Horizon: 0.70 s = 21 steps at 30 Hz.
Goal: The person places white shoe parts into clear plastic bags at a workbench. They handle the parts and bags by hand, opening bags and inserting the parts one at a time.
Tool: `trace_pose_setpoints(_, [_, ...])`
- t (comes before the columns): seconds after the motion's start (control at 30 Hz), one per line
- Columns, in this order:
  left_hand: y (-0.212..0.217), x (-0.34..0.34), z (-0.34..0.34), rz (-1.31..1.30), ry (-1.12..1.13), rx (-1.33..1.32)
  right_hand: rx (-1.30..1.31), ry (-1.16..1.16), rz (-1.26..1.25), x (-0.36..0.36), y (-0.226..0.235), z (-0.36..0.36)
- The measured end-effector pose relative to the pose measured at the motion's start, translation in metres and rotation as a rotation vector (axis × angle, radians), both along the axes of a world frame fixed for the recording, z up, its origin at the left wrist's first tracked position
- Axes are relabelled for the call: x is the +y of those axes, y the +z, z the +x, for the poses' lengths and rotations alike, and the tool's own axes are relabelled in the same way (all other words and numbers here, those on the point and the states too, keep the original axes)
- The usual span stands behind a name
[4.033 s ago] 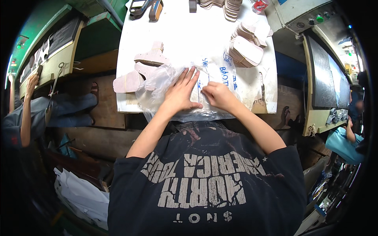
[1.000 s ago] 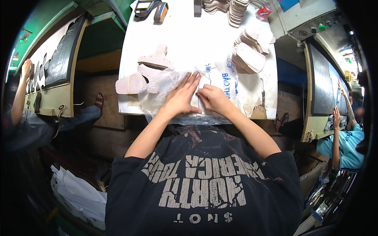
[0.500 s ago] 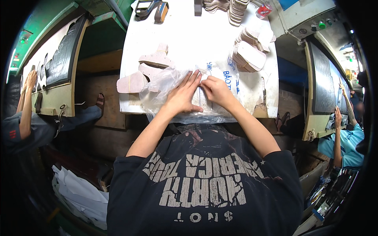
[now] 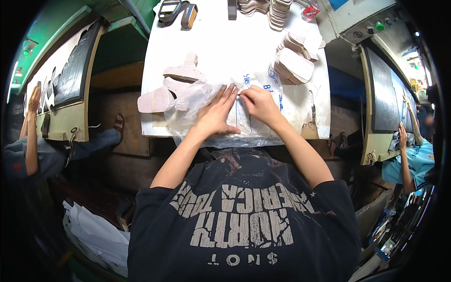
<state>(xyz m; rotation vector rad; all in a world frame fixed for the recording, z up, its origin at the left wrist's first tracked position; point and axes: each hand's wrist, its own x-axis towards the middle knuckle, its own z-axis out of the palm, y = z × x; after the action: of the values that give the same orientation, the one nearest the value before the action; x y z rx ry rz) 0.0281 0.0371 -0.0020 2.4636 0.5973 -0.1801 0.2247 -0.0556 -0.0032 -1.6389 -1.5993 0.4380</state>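
A clear plastic bag [image 4: 188, 115] with blue print lies crumpled at the near edge of the white table [image 4: 211, 44]. My left hand [image 4: 217, 113] rests flat on it, fingers spread and thumb pointing inward. Just to the right, my right hand [image 4: 260, 104] is closed in a pinch against the bag. A small tip shows at its fingers, but what they grip is too small to name. Thin dark lines run down the bag between and beside my hands. Pale pink, shoe-sole-shaped pieces [image 4: 155, 100] lie at the bag's left, partly under its edge.
Bundled stacks of pale cut pieces [image 4: 293, 66] stand on the right, with more stacks [image 4: 278, 13] at the back. Two tape rolls or dispensers [image 4: 189, 16] sit back left, a red-labelled cup [image 4: 310, 11] back right. Other people work at a left bench [image 4: 66, 108] and a right bench [image 4: 369, 105].
My right hand has shifted slightly along the bag, its wrist turning, and still pinches. My left hand stays almost in place. The whole view has tilted a little.
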Motion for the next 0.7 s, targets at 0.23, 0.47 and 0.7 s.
trace_pose_setpoints(0.23, [-0.002, 0.001, 0.001, 0.030, -0.002, -0.010, -0.042, 0.271, -0.314, -0.017, 0.007, -0.001])
trace_pose_setpoints(0.47, [-0.001, 0.007, 0.008, -0.009, -0.004, 0.019, -0.022, 0.114, -0.191, -0.005, 0.005, 0.002])
trace_pose_setpoints(0.7, [0.002, 0.006, -0.003, -0.104, 0.042, -0.270, 0.100, 0.051, -0.252, -0.043, 0.006, 0.033])
